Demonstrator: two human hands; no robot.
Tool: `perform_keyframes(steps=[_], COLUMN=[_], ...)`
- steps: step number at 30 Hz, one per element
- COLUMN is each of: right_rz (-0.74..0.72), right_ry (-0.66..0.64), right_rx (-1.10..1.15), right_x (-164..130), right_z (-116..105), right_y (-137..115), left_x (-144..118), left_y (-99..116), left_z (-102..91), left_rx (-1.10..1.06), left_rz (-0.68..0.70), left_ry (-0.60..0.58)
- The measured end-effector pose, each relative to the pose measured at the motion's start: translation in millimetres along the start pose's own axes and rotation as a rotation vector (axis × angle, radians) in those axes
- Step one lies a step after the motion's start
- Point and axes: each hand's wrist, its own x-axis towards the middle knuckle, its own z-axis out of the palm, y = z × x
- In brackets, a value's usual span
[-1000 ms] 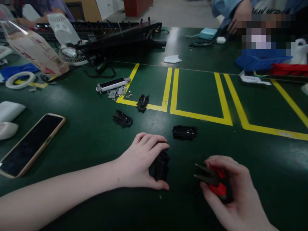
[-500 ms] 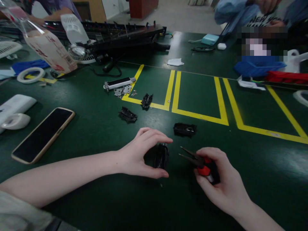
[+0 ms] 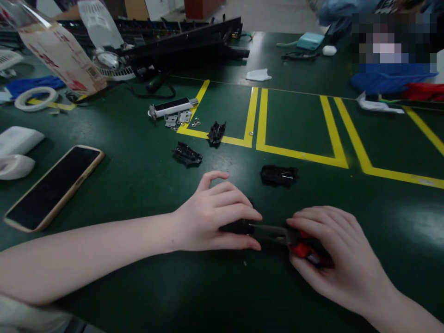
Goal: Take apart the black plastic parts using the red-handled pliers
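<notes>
- My left hand (image 3: 211,217) lies low on the green table (image 3: 138,185), its fingers (image 3: 243,213) curled shut around a small black part (image 3: 239,226); thumb below, other fingers over the top, so most of the part is hidden.
- My right hand (image 3: 333,249) is closed around the red handles of the pliers (image 3: 277,233). Their thin tips point left and reach the black part at my left fingertips; I cannot tell whether they grip it.
- Three more black pieces lie loose on the table: one (image 3: 279,175) just beyond my hands, one (image 3: 187,154) farther to the left, one (image 3: 216,132) on the yellow tape line (image 3: 333,134).
- Past those, a white-and-black bar (image 3: 172,106) lies beside small metal plates and washers (image 3: 183,119), loose on the table, in no tray.
- A phone (image 3: 52,187) lies face up at the left, near two white housings (image 3: 15,150).
- A roll of tape (image 3: 36,97) and a clear printed bag (image 3: 57,51) sit at the far left; what the bag holds I cannot tell.
</notes>
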Motion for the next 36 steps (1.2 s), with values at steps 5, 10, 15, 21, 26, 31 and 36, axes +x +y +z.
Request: perform_keyframes(steps=[5, 10, 15, 21, 26, 31, 36], right_rz=[0.064, 0.077, 0.121, 0.072, 0.059, 0.069, -0.015], right_ry=[-0.004, 0.000, -0.020, -0.034, 0.019, 0.075, 0.071], right_rx=[-0.017, -0.073, -0.153, -0.225, -0.275, -0.294, -0.297], right_x=[0.2, -1.6, 0.7, 6.0, 6.2, 6.3, 6.0], right_z=[-2.2, -2.7, -3.3, -4.8, -7.0, -10.5, -13.6], right_y=[-6.3, -3.9, -3.9, -8.1, -6.5, -1.1, -2.9], left_x=[-0.3, 0.4, 1.8, 2.0, 3.7, 4.8, 3.8], left_y=[4.0, -0.7, -7.4, -7.1, -6.5, -8.1, -10.8], left_z=[0.5, 1.7, 3.1, 1.7, -1.5, -0.6, 3.0], left_rx=[0.069, 0.042, 0.064, 0.094, 0.021, 0.019, 0.069], left_rz=[-0.065, -0.053, 0.016, 0.011, -0.032, -0.131, -0.148], left_ry=[-0.030, 0.009, 0.085, 0.108, 0.060, -0.070, -0.232])
